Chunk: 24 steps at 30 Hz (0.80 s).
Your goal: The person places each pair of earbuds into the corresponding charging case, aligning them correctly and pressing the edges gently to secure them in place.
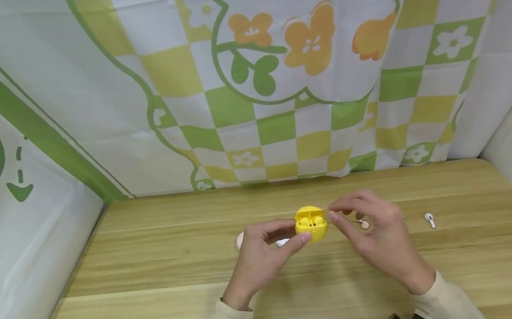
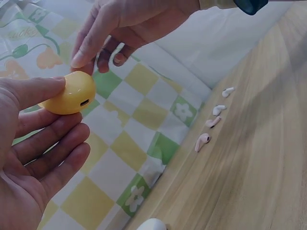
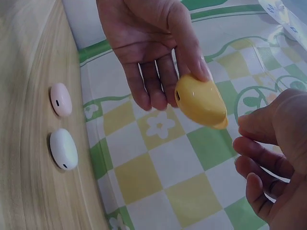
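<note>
Head view: pinching the open yellow case [image 1: 317, 234] above the bench [image 1: 159, 311] with the left hand [image 1: 262, 253], beside a loosely bent, apparently unladen right hand [image 1: 381, 234]; seemingly done seating yellow earbuds [image 1: 318, 221], with lid [image 1: 308, 209] yet to close, white earbuds [image 1: 430, 218] and pink earbuds [image 2: 204, 138] uncased.

Below the yellow case [image 1: 318, 233], free room parts the white case [image 3: 64, 149] from 4 earbuds [image 2: 205, 139].

head cam up high, facing forward-down, wrist cams closer, tilted, both catching yellow case [image 2: 80, 92], left's upper left, right's centre-ish
</note>
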Available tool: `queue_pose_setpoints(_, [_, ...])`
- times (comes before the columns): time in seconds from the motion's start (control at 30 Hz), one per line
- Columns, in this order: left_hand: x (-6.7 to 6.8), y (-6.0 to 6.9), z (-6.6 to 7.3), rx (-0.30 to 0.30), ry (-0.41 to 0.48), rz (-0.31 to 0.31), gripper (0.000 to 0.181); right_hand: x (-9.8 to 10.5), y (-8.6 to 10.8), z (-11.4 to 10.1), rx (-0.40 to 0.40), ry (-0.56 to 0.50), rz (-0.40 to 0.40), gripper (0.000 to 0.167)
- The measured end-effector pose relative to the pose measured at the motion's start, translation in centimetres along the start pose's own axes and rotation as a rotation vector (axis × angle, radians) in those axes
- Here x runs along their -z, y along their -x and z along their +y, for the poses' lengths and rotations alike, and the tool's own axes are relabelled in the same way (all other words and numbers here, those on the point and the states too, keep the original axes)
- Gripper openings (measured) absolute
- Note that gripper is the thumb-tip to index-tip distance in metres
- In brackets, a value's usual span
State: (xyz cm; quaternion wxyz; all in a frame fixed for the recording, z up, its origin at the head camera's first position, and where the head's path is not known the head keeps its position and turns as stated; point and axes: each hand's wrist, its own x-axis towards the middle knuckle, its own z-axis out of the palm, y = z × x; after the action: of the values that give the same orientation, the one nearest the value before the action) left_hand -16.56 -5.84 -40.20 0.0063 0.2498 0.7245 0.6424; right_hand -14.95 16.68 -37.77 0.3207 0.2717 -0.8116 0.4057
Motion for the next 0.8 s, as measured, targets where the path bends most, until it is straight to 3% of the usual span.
queue_pose_setpoints(0.3, [0.4, -0.1, -0.2, 0.016, 0.065, 0.010, 0.024, 0.1, 0.1, 0.5, -0.105, -0.008, -0.018, 0.012])
queue_pose_setpoints(0.57, [0.6, -0.1, 0.0, 0.032, 0.082, -0.019, 0.025, 0.1, 0.3, 0.8, -0.267, -0.095, -0.096, 0.006])
queue_pose_setpoints(0.8, [0.6, -0.2, -0.1, 0.013, 0.086, -0.047, 0.023, -0.2, 0.3, 1.2, -0.389, -0.217, -0.192, 0.014])
